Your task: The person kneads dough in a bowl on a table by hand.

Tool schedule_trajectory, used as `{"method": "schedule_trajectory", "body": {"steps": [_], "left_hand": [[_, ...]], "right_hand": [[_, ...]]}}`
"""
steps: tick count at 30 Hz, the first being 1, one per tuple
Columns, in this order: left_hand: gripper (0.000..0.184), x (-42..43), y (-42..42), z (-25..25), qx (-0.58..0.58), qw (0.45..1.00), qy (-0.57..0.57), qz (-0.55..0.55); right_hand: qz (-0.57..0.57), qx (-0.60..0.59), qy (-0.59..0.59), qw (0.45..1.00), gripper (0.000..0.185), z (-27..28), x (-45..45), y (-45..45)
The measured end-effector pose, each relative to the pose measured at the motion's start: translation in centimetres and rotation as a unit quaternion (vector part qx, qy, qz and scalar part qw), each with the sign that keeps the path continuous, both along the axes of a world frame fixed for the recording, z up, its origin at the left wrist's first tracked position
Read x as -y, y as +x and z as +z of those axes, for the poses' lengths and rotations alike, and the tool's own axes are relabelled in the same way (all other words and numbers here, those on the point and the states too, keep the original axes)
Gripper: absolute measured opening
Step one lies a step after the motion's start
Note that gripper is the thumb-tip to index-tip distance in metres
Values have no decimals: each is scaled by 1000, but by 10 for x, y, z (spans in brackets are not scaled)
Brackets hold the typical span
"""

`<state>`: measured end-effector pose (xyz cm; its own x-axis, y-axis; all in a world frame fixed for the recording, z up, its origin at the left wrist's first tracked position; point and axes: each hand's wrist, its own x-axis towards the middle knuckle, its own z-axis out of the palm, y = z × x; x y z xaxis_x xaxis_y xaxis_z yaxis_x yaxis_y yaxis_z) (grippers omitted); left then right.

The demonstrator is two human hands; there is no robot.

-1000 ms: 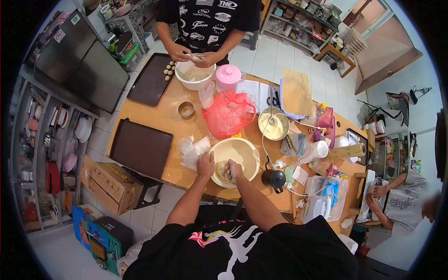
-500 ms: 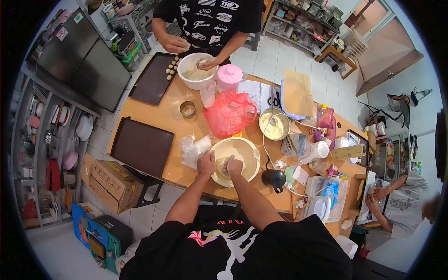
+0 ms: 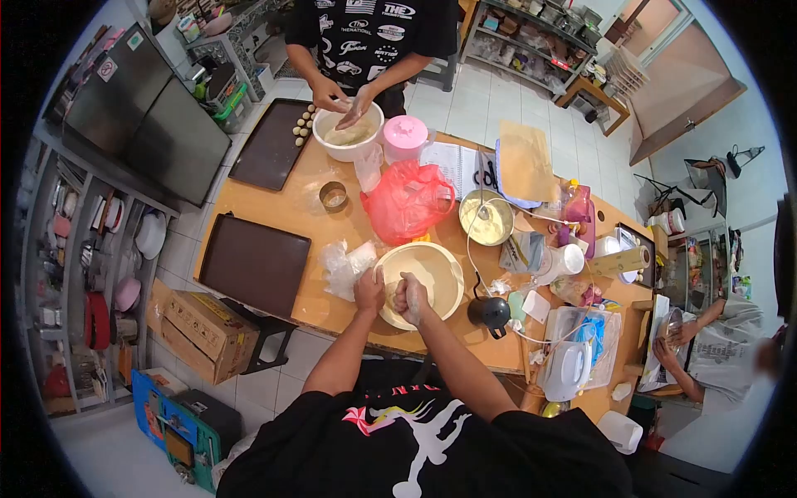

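Observation:
A cream-coloured bowl (image 3: 444, 286) stands at the near side of the table, pale dough lying inside it. My left hand (image 3: 369, 290) is closed over the bowl's left rim. Over the bowl, my right hand (image 3: 411, 299) is curled with its fingers against the dough (image 3: 391, 292); it is dusted with flour, and the hand hides part of the dough. Just left of the bowl lies a clear plastic bag (image 3: 344, 270) with something white in it. Behind the bowl sits a red plastic bag (image 3: 407, 203).
Across the table a person's hands (image 3: 353, 112) work above a white bowl (image 3: 320, 133). Dark baking trays (image 3: 253, 266) lie left, one beside small dough balls (image 3: 300, 131). A metal bowl (image 3: 490, 222), black kettle (image 3: 490, 315) and white cable stand right. Another person sits far right.
My right hand has lifted slightly and curled into a fist; my left hand stays at the rim. The person opposite has brought both hands together over the white bowl.

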<state>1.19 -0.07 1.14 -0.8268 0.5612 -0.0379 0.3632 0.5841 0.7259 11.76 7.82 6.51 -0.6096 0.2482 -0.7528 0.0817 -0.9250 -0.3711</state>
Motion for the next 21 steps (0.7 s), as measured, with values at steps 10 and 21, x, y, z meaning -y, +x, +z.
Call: {"method": "schedule_trajectory", "body": {"steps": [10, 21], "left_hand": [[37, 1, -3, -10, -17, 999, -12, -29], [37, 4, -6, -20, -15, 999, -21, -38]], "right_hand": [[-12, 242, 178, 954, 42, -116, 10, -52], [38, 389, 251, 886, 62, -88, -4, -79]]}}
